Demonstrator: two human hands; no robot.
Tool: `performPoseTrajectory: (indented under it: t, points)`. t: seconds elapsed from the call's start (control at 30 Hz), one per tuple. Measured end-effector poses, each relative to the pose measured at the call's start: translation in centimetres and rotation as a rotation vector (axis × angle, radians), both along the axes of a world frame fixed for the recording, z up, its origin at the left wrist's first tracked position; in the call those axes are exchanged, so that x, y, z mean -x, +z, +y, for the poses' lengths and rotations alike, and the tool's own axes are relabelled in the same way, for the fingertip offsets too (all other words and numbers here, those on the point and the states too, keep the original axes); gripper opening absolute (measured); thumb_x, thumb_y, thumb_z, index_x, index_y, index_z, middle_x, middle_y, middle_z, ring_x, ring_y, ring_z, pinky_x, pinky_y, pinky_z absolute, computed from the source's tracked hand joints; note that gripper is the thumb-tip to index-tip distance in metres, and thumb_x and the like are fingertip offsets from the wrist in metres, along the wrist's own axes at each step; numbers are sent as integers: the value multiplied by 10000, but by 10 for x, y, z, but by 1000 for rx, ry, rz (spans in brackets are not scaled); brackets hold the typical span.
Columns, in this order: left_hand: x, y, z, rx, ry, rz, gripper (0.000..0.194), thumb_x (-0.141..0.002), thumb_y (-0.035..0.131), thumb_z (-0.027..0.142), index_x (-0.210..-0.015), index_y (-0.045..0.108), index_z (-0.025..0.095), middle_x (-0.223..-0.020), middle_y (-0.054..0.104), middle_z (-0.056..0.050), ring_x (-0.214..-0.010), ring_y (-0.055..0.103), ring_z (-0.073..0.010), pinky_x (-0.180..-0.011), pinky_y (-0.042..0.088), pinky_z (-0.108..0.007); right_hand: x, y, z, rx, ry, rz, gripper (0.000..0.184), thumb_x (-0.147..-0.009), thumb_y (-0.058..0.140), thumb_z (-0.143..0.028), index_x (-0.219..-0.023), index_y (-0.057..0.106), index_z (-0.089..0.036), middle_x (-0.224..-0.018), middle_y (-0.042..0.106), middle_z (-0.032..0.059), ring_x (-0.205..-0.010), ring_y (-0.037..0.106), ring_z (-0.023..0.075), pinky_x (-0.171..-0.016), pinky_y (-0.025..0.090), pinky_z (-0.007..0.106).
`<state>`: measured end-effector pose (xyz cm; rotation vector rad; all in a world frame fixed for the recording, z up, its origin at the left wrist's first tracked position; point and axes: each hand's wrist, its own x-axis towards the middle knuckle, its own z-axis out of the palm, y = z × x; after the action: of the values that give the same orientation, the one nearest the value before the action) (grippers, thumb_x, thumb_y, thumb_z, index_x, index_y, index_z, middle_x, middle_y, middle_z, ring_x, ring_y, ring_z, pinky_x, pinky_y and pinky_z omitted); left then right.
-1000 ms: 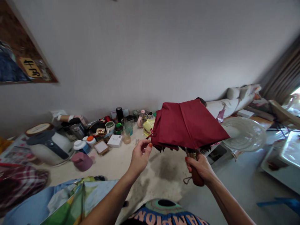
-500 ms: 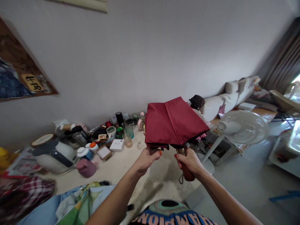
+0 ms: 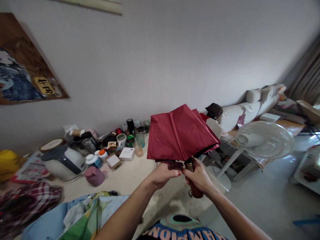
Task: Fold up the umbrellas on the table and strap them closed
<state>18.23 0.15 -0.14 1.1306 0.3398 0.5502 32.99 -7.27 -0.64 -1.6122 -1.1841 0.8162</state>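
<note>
A dark red folding umbrella (image 3: 178, 133) is held out in front of me over the table, its canopy hanging loose in folds. My right hand (image 3: 197, 175) is wrapped around its brown handle, just below the canopy. My left hand (image 3: 162, 175) is closed on the lower edge of the canopy, with the thumb on top and the fingertips hidden under the cloth. Both thumbs are close together near the shaft. A small wrist loop dangles by the handle.
On the table (image 3: 132, 173) to the left stand an electric kettle (image 3: 65, 163), a pink jug (image 3: 94, 176), a white box (image 3: 126, 153), bottles and cups. Patterned cloth (image 3: 82, 213) lies at the near left. A white fan (image 3: 252, 140) and a sofa (image 3: 232, 116) are to the right.
My left hand has moved right, closer to my right hand, bringing the canopy's edge with it. The canopy has shifted slightly left in view and a further fold shows at its right.
</note>
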Motion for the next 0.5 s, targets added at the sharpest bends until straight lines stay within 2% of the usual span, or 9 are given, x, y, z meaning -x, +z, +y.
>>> performPoseTrajectory:
  t: [0.1,0.17,0.27,0.37,0.5]
  points:
    - [15,-6,10,200,-159,-70,494,-586,833,339,-1027,697,164,-1092,680,-138,-1066,578,-282,-926,373,-398,-1,0,-1,14,-19,0,250,-707,529,-246,-945,468,-205,-452,499,-108,-367,492,112,-386,396,201]
    - [21,-11,18,277,-160,-62,472,-604,828,381,-1007,710,166,-1099,682,-144,-1105,562,-295,-953,354,-430,0,0,-1,33,-22,-29,221,-708,528,-245,-917,469,-207,-446,493,-105,-369,492,111,-392,394,200]
    - [20,-17,27,295,-133,49,427,-567,856,371,-925,732,175,-1077,695,-113,-1116,545,-273,-977,330,-417,3,-1,-1,53,-15,-65,183,-704,529,-245,-872,467,-210,-466,493,-98,-375,493,106,-399,390,199]
    - [11,-19,30,290,-165,177,430,-517,869,421,-855,739,188,-1013,714,-73,-1073,549,-238,-958,325,-366,8,-6,0,36,7,-59,194,-704,517,-255,-886,469,-209,-501,506,-90,-384,505,111,-397,398,205]
    - [-6,-20,26,315,-112,213,410,-493,870,394,-807,739,165,-877,724,-55,-942,580,-208,-887,341,-319,13,-18,3,23,8,-80,170,-680,512,-235,-842,472,-203,-521,527,-66,-406,539,125,-404,408,212]
